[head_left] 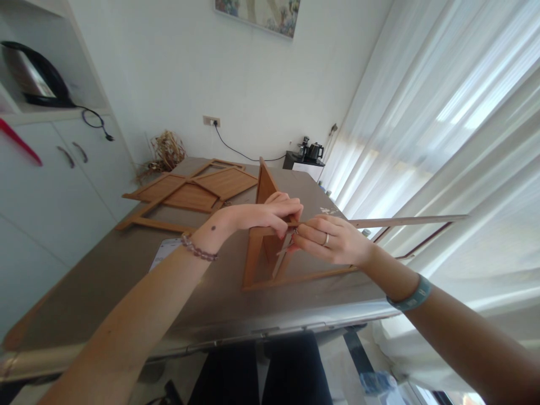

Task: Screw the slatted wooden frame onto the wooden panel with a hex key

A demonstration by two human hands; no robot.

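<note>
A wooden frame assembly (255, 256) stands on the brown table (105, 281) in front of me, with an upright wooden panel (264, 188) rising behind it. My left hand (274, 215) curls its fingers over the frame's top rail. My right hand (327, 241), with a ring on one finger, pinches a small metal tool (284, 251) at the same joint, just right of the left hand. A long thin wooden rail (405, 221) runs out to the right from where the hands meet.
More flat wooden panels and frames (189, 191) lie at the table's far left. A bundle of dried plants (166, 152) sits at the far edge. White cabinets (54, 169) with a kettle (31, 76) stand left; curtains (442, 140) hang right. A paper (164, 253) lies under my left forearm.
</note>
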